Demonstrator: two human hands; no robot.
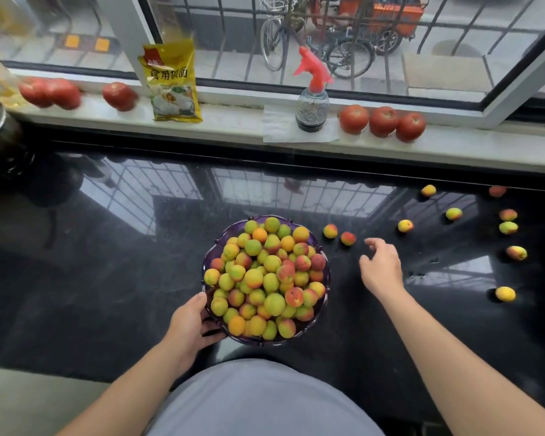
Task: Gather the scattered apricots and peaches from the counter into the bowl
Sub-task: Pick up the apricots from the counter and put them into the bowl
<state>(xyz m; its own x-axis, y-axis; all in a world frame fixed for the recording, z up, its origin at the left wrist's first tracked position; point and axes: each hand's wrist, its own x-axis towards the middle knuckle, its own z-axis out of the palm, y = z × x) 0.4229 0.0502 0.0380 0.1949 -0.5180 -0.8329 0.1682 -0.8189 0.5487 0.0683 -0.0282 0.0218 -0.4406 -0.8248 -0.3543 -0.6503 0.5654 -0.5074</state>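
A purple glass bowl point(207, 269) heaped with yellow, green and red apricots and peaches stands on the black counter point(107, 278). My left hand point(193, 322) grips its near left rim, thumb on top. My right hand point(380, 268) hovers just right of the bowl with relaxed fingers and holds nothing. Two loose fruits point(330, 230) point(348, 238) lie just beyond its fingertips. Several more fruits are scattered to the right, among them one point(405, 225) further back and a yellow one point(505, 293) near the right edge.
On the white windowsill point(233, 121) stand several red tomatoes point(383, 121), a yellow packet point(173, 81) and a spray bottle point(312, 103) with a red trigger. A dark pot point(0, 133) sits at the far left. My grey shirt fills the bottom centre.
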